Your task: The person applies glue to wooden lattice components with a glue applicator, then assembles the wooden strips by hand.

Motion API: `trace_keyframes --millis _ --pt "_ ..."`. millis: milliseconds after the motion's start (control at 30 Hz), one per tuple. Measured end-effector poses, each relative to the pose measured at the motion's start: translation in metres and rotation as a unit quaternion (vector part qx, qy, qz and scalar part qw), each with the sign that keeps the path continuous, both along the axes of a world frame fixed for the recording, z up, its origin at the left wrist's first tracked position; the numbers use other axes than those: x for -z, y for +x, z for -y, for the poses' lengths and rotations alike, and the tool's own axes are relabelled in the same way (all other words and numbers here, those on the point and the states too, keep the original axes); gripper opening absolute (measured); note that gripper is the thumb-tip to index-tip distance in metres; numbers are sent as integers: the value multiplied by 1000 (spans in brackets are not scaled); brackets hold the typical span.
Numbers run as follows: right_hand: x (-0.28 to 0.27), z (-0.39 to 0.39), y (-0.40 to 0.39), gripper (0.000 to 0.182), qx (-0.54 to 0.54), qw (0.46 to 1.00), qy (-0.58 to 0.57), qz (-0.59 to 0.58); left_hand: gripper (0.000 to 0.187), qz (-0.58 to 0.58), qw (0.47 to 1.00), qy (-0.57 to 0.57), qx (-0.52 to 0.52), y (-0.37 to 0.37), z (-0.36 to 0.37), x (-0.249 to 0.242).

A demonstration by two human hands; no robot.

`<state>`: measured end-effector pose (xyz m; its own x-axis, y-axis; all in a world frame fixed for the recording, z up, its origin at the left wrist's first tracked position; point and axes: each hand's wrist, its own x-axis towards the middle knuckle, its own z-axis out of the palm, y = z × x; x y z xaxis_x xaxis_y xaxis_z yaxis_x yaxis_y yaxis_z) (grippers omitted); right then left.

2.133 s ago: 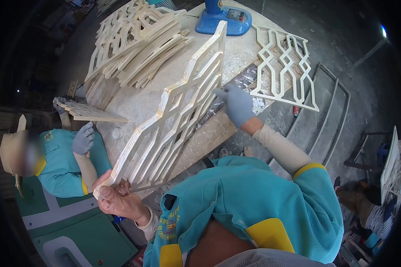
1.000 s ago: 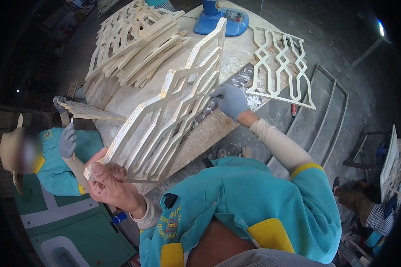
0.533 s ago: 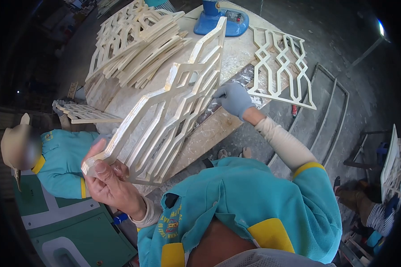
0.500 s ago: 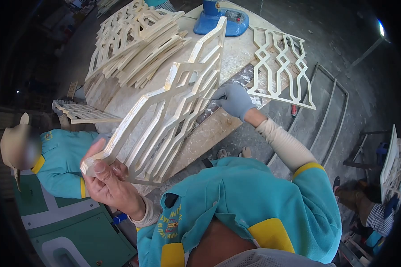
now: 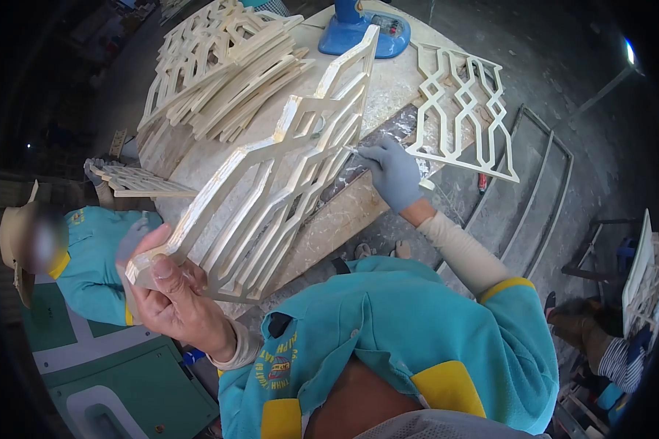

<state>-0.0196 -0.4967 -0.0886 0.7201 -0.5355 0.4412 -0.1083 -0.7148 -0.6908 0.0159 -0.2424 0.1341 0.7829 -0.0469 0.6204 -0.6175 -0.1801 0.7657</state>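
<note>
Head view: lattice panel [image 5: 269, 153] aslant, its near corner in the left hand [image 5: 183, 306].

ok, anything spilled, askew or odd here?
The worktable is blotched white near the right hand, possibly dried filler or paint. The stack of panels is fanned unevenly. Also mismatched: right hand gloved, left hand bare.

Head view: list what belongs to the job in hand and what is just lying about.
Likely in the job:
lattice panel, held in the bare left hand
gloved right hand, beside it; contact unclear
stacked panels of similar wood
worktable

Apparently just lying about:
blue device
small red item
</note>
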Motion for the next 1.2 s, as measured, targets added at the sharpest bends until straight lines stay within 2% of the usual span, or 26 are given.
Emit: trace_keyframes --millis 100,200,300,433,500,533,600,700,733,800,900,1000,1133,1200 --pt "-1 -9 11 13 -18 999 -33 -24 38 5 1000 -1 9 -6 4 -1" --pt "-5 -19 0 12 -38 995 -80 -46 31 7 1000 -15 22 -8 5 -2" --pt "-9 -7 -4 13 -61 997 -41 -19 31 0 1000 -13 25 -10 6 -3" --pt "-3 -1 11 13 -6 999 -49 -16 31 5 999 -16 37 -15 10 -3" --pt "-4 -13 8 13 -1 992 -125 -15 32 9 999 -13 48 -16 11 -4" --pt "-6 -13 5 13 -1 992 -127 -14 32 8 999 -14 40 -16 12 -5" --pt "-9 -15 -4 11 -55 997 -51 -6 32 3 999 -12 33 -17 12 -5" --pt "-2 -5 2 13 -31 999 -12 4 32 4 1000 -10 30 -16 13 -5" --pt "2 -1 7 13 -31 999 -12 5 33 2 999 -9 30 -17 13 -6" --pt "6 2 16 12 12 992 -118 -40 33 -1 999 -8 31 -18 13 -6" --pt "2 -11 9 13 4 988 -146 -39 34 2 999 -11 32 -16 14 -6" --pt "-1 -11 -4 15 -35 993 -106 -31 35 -3 999 -21 44 -14 12 -5" --pt "5 3 5 16 -23 997 -64 -24 34 -9 999 -22 33 -14 12 -5" --pt "10 1 15 25 -10 991 -129 -36 34 -9 999 -25 42 -14 12 -6"
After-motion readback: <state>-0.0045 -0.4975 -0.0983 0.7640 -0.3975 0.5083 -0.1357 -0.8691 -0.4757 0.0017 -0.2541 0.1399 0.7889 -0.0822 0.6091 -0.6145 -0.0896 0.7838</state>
